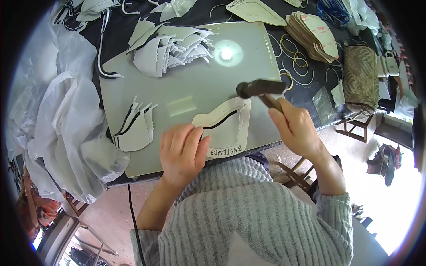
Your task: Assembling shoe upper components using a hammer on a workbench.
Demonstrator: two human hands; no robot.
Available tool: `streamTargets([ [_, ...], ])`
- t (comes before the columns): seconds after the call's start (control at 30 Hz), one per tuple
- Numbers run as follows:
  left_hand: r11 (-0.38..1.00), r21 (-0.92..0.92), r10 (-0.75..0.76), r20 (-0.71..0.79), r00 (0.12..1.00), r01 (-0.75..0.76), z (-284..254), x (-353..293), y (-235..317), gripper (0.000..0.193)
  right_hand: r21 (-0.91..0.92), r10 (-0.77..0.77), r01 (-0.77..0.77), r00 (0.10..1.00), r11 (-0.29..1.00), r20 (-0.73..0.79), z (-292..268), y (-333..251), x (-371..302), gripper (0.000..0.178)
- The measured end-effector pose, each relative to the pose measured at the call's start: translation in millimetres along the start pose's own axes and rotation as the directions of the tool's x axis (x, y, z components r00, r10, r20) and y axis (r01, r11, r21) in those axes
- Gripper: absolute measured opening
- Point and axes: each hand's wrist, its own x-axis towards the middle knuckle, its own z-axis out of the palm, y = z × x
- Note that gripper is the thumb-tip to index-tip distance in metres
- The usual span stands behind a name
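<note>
My right hand point(298, 128) grips the wooden handle of a hammer point(266, 88), its dark head raised above the right end of a cream template point(226, 151). A white cut piece point(224, 135) with a curved black strip point(220, 121) along its upper edge lies on the template. My left hand point(183, 150) has its curled fingers at the left end of this piece, by the strip's end; exactly what the fingertips pinch is hidden. To the left lies a small stack of similar white pieces point(135, 133) with black-edged strips.
A grey-green board point(177, 88) covers the worktop. A pile of white pieces point(171, 48) sits at its far side. Clear plastic bags point(66, 115) bulge at left. On the right are stacked tan templates point(313, 37), loose rings of cord point(295, 57) and a patterned roll point(360, 75).
</note>
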Motion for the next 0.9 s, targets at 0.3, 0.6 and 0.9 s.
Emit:
streamTargets([
  [0.3, 0.979, 0.152, -0.192, 0.479, 0.857, 0.135, 23.4, 42.9, 41.8, 0.033, 0.717, 0.28, -0.31, 0.946, 0.625, 0.165, 29.8, -18.3, 15.3, 0.037],
  [0.6, 0.994, 0.071, -0.104, 0.542, 0.834, 0.077, 13.6, 46.0, 27.0, 0.025, 0.795, 0.303, -0.241, 0.95, 0.556, 0.075, 61.0, -20.8, 23.3, 0.037],
  [0.9, 0.881, 0.327, -0.226, -0.342, 0.912, 0.341, -141.2, 39.3, -9.1, 0.023, 0.727, 0.29, -0.283, 0.95, 0.625, 0.12, 55.0, -14.9, 37.6, 0.036],
])
